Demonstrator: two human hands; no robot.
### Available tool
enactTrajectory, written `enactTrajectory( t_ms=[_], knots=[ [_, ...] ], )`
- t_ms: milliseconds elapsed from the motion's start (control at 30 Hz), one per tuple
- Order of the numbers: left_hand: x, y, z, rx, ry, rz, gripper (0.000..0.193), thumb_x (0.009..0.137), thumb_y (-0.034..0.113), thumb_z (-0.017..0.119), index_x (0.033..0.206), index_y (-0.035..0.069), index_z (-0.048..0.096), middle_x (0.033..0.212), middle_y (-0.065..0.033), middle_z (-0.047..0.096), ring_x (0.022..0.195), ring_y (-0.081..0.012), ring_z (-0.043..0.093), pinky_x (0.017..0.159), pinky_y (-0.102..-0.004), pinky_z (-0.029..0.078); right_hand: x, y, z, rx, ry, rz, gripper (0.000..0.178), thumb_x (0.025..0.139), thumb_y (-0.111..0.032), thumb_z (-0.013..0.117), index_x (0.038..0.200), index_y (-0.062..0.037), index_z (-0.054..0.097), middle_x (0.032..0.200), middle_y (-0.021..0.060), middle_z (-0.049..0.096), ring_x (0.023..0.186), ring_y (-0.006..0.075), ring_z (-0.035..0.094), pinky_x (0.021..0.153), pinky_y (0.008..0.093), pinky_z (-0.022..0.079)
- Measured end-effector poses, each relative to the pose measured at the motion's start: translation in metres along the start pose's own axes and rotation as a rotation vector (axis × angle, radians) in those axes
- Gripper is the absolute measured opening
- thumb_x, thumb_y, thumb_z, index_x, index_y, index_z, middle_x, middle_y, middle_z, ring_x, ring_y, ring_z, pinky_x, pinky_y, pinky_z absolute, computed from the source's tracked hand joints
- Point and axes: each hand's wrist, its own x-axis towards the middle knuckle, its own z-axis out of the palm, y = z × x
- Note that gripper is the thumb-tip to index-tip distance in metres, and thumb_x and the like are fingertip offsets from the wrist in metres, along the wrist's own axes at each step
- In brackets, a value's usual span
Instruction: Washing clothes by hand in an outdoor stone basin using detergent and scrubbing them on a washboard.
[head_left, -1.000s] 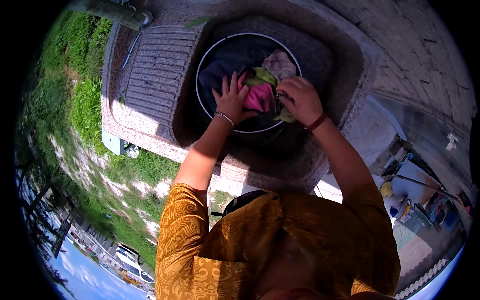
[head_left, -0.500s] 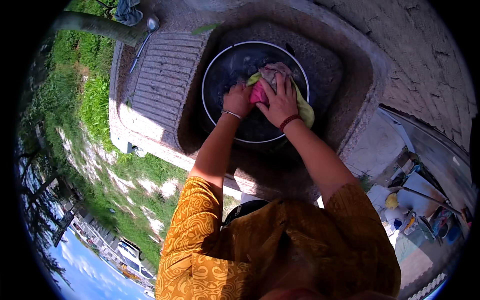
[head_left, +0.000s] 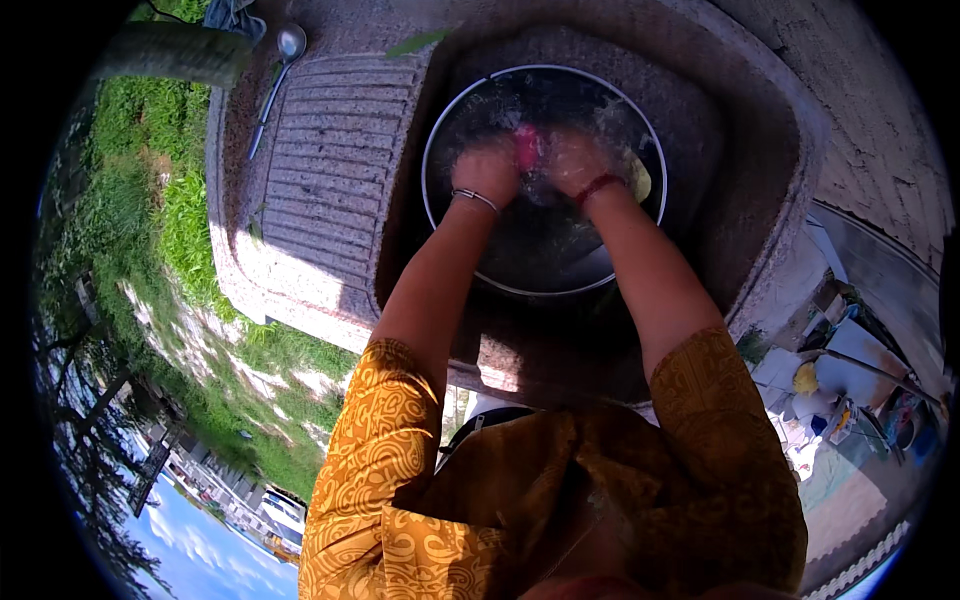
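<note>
1. The left hand [head_left: 488,170], wearing a silvery bangle, is dipping into the water [head_left: 560,235] left of centre; spray and blur are hiding its fingers, so one cannot tell whether its grip is spread or pinching.
2. The right hand [head_left: 582,162], wearing a red beaded band, is dipping in just opposite. Half a second earlier its fingers were lying spread over the bundle; now they are blurring under the surface, and its grip cannot be told.
3. The pink cloth [head_left: 527,147] is showing as a small patch between the hands, where a larger fold was showing before.
4. The yellow-green cloth [head_left: 639,178] is lying beside the right wrist, near the right rim; less of it is showing than before.
5. The white-rimmed basin [head_left: 424,180] is standing in the stone sink [head_left: 760,160], right of the ribbed washboard [head_left: 340,140].
6. The metal spoon [head_left: 291,44] is resting at the far left, as before.
</note>
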Motion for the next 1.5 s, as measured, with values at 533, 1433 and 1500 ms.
enactTrajectory(
  t_ms=[533,1433,1500],
  knots=[
    [-0.057,0.018,0.040,-0.499,0.345,-0.045,0.042,0.086,0.038,0.056,0.117,0.009,0.050,0.139,-0.0243,0.032,0.125,-0.0419,0.033,0.096,-0.0528,0.035,-0.087,-0.033,0.019,0.237,0.460,0.218,0.052,0.080,-0.030,0.061,0.129,-0.0200,0.047,0.135,0.0208,0.037,0.120,0.0410,0.041,0.099,0.0505,0.033],
    [-0.047,-0.004,0.042,-0.372,-0.004,0.245,0.064,0.066,0.018,0.072,0.122,0.003,0.046,0.118,-0.0210,0.050,0.110,-0.0411,0.047,0.094,-0.0422,0.041,-0.015,-0.005,-0.007,0.131,0.237,0.359,0.063,0.068,-0.027,0.076,0.120,0.0004,0.051,0.106,0.0214,0.059,0.104,0.0362,0.055,0.089,0.0413,0.045],
    [-0.039,-0.016,0.057,-0.577,0.049,0.205,0.079,0.066,0.018,0.073,0.130,-0.001,0.032,0.123,-0.0250,0.045,0.112,-0.0426,0.045,0.096,-0.0425,0.040,-0.012,0.010,-0.022,0.602,0.352,0.383,0.063,0.065,-0.031,0.078,0.113,0.0022,0.055,0.111,0.0236,0.058,0.106,0.0374,0.054,0.089,0.0400,0.045]
  ],
)
